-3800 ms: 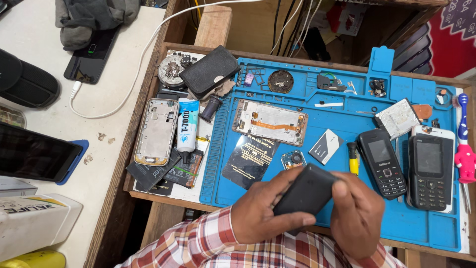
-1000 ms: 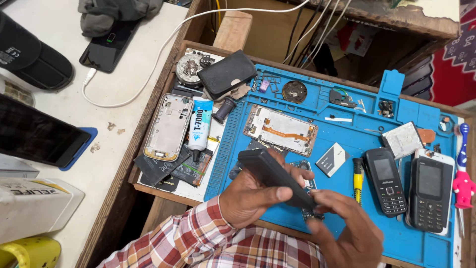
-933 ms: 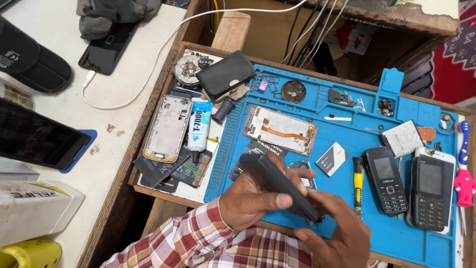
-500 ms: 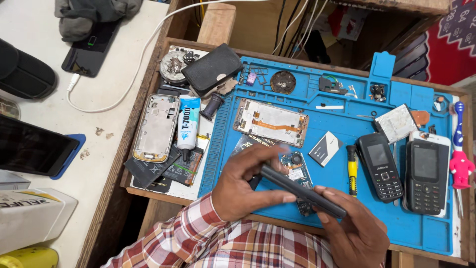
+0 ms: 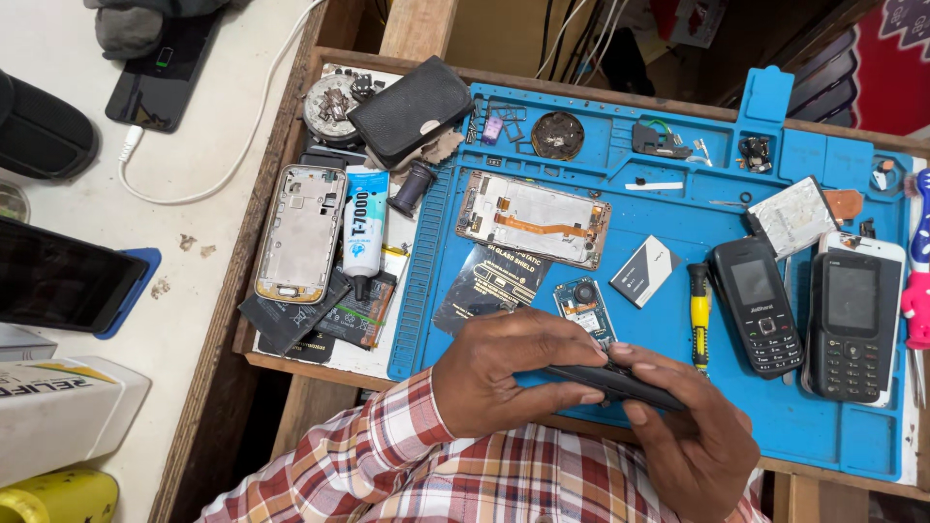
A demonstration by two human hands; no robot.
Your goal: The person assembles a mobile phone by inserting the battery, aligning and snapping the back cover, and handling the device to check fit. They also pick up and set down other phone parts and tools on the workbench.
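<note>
Black phone [image 5: 620, 384] now flat (edge-on), pinched between both hands' fingers [image 5: 581, 373].

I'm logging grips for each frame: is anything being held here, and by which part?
Both the left hand and right hand hold a thin black phone part, edge-on, one hand at each end.

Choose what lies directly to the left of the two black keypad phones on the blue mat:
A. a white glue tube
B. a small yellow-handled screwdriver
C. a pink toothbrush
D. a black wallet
B: the yellow-handled screwdriver lies on the blue mat just left of the keypad phones.
</note>
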